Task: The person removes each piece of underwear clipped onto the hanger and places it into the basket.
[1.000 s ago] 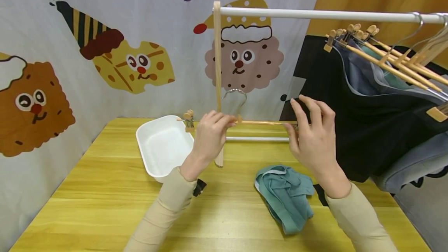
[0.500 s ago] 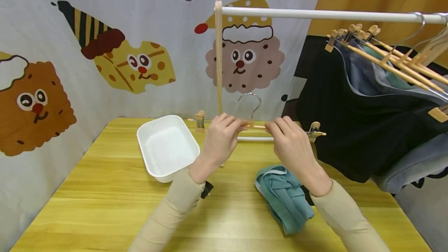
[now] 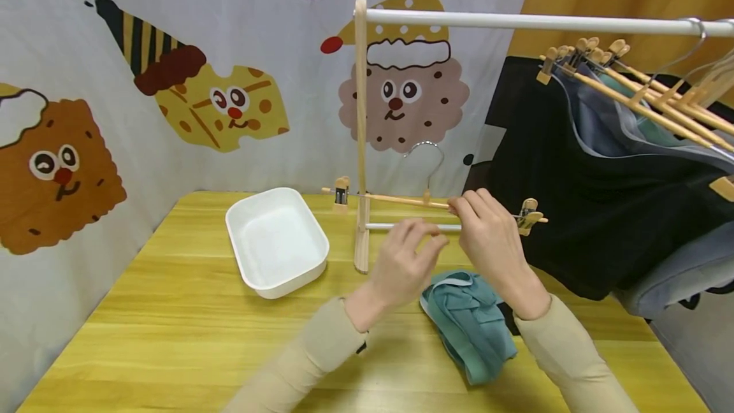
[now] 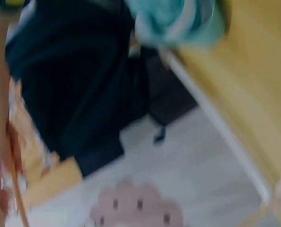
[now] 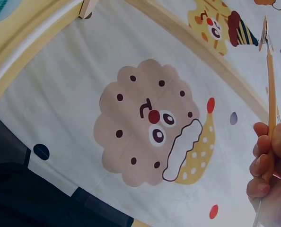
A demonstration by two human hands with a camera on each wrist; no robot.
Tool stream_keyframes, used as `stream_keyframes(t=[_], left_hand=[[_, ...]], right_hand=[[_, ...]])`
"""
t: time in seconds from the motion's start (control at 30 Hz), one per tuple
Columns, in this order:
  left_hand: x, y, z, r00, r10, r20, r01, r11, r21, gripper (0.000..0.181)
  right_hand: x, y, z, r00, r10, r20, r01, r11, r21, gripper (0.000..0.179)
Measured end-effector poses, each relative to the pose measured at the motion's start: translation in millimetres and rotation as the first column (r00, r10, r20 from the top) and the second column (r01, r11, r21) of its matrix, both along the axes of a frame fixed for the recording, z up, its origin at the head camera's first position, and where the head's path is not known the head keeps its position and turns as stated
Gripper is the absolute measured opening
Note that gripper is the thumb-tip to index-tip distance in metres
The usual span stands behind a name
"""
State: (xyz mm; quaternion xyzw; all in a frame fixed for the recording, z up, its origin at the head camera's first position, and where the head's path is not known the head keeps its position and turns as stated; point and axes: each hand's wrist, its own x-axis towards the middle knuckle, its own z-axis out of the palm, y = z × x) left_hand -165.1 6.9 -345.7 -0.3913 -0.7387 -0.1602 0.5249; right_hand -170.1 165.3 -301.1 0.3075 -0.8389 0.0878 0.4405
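Right hand [image 3: 492, 247]: grips the clip hanger [image 3: 426, 200]
Left hand [image 3: 399, 268]: apparently empty, fingers loosely bent
Teal garment [image 3: 469, 329]: on the table [image 3: 172, 324], right hand's six o'clock

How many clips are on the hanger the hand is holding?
2: the left clip, toward the white tub, and the right clip, just past the right hand. That hand covers part of the hanger, so I can't see everything there.

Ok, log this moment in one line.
right hand: grips hanger | left hand: empty | teal cloth: on table | white bin: on table
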Motion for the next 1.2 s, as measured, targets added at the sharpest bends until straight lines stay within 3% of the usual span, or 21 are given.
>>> stream_keyframes(t=[0.07,0.1,0.13,0.17,0.23,0.3,0.33,0.37,0.4,0.43,0.47,0.5,0.57,0.63,0.73,0.8,0.87,1.03,1.07,1.2], left_hand=[[5.1,14.5,-12.7,0.991,0.003,0.134,0.021,0.984,-0.175,0.015],[7.1,21.6,-19.3,0.973,0.03,0.231,0.035,0.962,-0.272,0.023],[8.4,28.9,-25.8,0.941,0.068,0.331,0.058,0.932,-0.358,0.032],[9.5,35.7,-31.7,0.895,0.119,0.429,0.09,0.895,-0.437,0.044],[9.8,49.0,-42.6,0.785,0.245,0.569,0.162,0.805,-0.571,0.068],[8.6,61.6,-51.2,0.662,0.367,0.654,0.244,0.72,-0.65,0.086],[7.3,67.7,-54.9,0.609,0.424,0.671,0.273,0.681,-0.679,0.092],[6.3,73.3,-58.0,0.563,0.478,0.674,0.298,0.643,-0.705,0.096],[4.9,78.3,-61.0,0.531,0.52,0.669,0.315,0.611,-0.726,0.099],[3.4,82.7,-63.5,0.51,0.552,0.66,0.329,0.584,-0.742,0.101],[1.6,86.5,-66.3,0.501,0.569,0.652,0.338,0.564,-0.753,0.102],[0.4,89.7,-68.6,0.502,0.584,0.638,0.341,0.545,-0.766,0.101],[-1.2,94.6,-71.9,0.52,0.603,0.605,0.332,0.509,-0.794,0.095],[-1.1,98.5,-74.3,0.537,0.621,0.572,0.311,0.484,-0.818,0.088],[1.2,102.0,-76.1,0.538,0.655,0.531,0.272,0.461,-0.845,0.074],[2.2,102.2,-76.4,0.527,0.66,0.535,0.264,0.471,-0.842,0.068],[1.2,99.6,-75.4,0.514,0.646,0.564,0.278,0.496,-0.822,0.065],[-3.5,85.1,-70.5,0.445,0.575,0.687,0.364,0.585,-0.725,0.063],[-3.8,81.3,-69.9,0.438,0.559,0.704,0.374,0.599,-0.708,0.063],[-4.3,65.1,-68.5,0.449,0.465,0.763,0.401,0.658,-0.637,0.059]], right_hand=[[-1.4,1,0.0,1.0,0.004,-0.009,-0.004,1.0,-0.012,0.011],[-2.1,1,-0.2,1.0,0.006,-0.014,-0.006,1.0,-0.014,0.01],[-2.7,2,-0.6,1.0,0.009,-0.017,-0.009,1.0,-0.015,0.007],[-3.1,2,-1.0,1.0,0.013,-0.022,-0.013,1.0,-0.016,0.005],[-3.8,2,-2.1,0.999,0.02,-0.029,-0.02,1.0,-0.016,0.003],[-4.2,2,-3.0,0.999,0.025,-0.034,-0.026,1.0,-0.017,0.005],[-4.3,2,-3.4,0.999,0.026,-0.035,-0.027,0.999,-0.017,0.007],[-4.2,3,-3.7,0.999,0.026,-0.035,-0.027,0.999,-0.019,0.007],[-4.1,3,-3.8,0.999,0.024,-0.033,-0.025,1.0,-0.019,0.006],[-4.0,3,-4.0,0.999,0.021,-0.03,-0.022,1.0,-0.019,0.006],[-3.9,3,-4.1,0.999,0.018,-0.027,-0.019,1.0,-0.02,0.006],[-3.7,3,-4.1,1.0,0.014,-0.024,-0.014,1.0,-0.02,0.004],[-3.7,3,-4.2,1.0,0.008,-0.02,-0.008,1.0,-0.019,0.004],[-3.8,4,-4.2,1.0,0.006,-0.021,-0.007,1.0,-0.02,0.005],[-4.2,3,-3.9,1.0,0.008,-0.027,-0.009,1.0,-0.023,0.003],[-4.0,3,-3.6,1.0,0.01,-0.028,-0.011,1.0,-0.024,0.003],[-3.8,3,-3.4,1.0,0.005,-0.025,-0.006,1.0,-0.024,0.002],[-3.0,4,-2.6,1.0,-0.005,-0.021,0.004,1.0,-0.022,0.008],[-2.9,4,-2.6,1.0,-0.005,-0.023,0.004,1.0,-0.022,0.008],[-2.6,5,-2.7,1.0,-0.003,-0.029,0.003,1.0,-0.023,0.004]])
